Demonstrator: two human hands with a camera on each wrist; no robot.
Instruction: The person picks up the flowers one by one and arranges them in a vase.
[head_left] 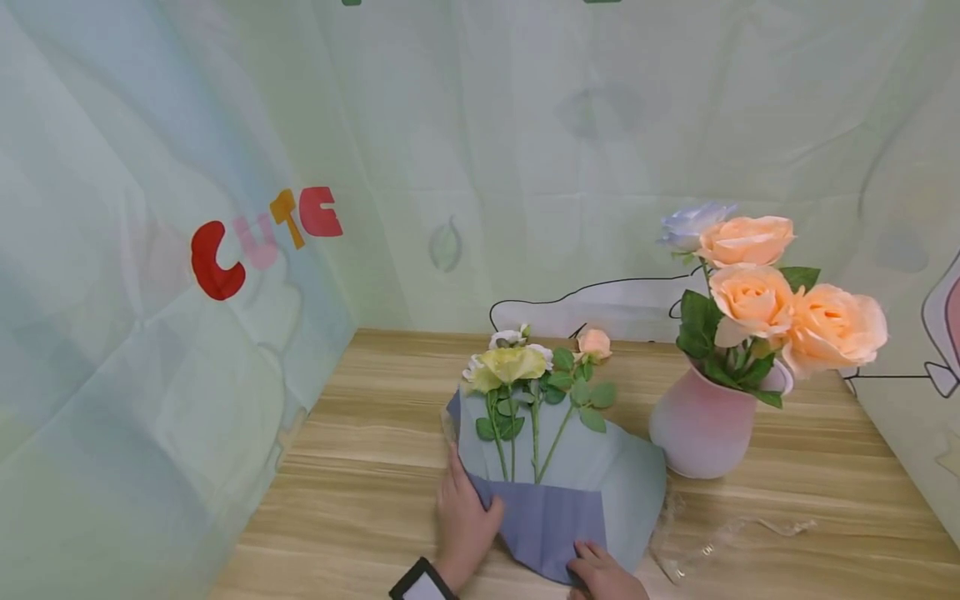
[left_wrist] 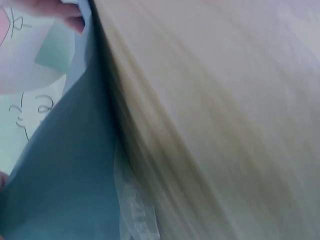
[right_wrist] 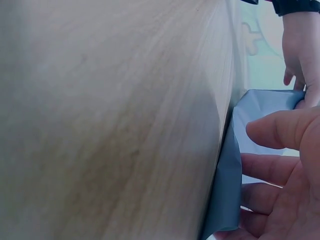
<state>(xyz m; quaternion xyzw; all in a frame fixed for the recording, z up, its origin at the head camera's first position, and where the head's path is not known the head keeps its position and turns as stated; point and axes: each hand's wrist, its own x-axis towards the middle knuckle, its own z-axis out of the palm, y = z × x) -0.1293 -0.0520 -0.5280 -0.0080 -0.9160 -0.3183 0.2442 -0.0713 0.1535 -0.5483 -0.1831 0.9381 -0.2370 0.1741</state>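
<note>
Blue-grey wrapping paper [head_left: 633, 492] lies on the table, its lower part folded up as a bluish-purple flap [head_left: 551, 521]. Artificial flowers lie on the paper: a yellow flower [head_left: 510, 367], whitish ones behind it and a small peach rose [head_left: 594, 344], their stems tucked under the flap. My left hand [head_left: 467, 512] holds the paper's left edge, thumb over the flap and fingers along the outside. My right hand [head_left: 606, 575] touches the flap's lower right with its fingertips. In the right wrist view, the right fingers [right_wrist: 265, 170] meet the paper, the thumb apart from them.
A pink-and-white vase [head_left: 701, 425] with large peach roses [head_left: 753, 300] and a pale purple flower stands to the right. Crinkled clear plastic [head_left: 708, 546] lies on the wooden table [head_left: 360, 467] right of the paper. Printed cloth walls [head_left: 465, 167] border the table at back and sides.
</note>
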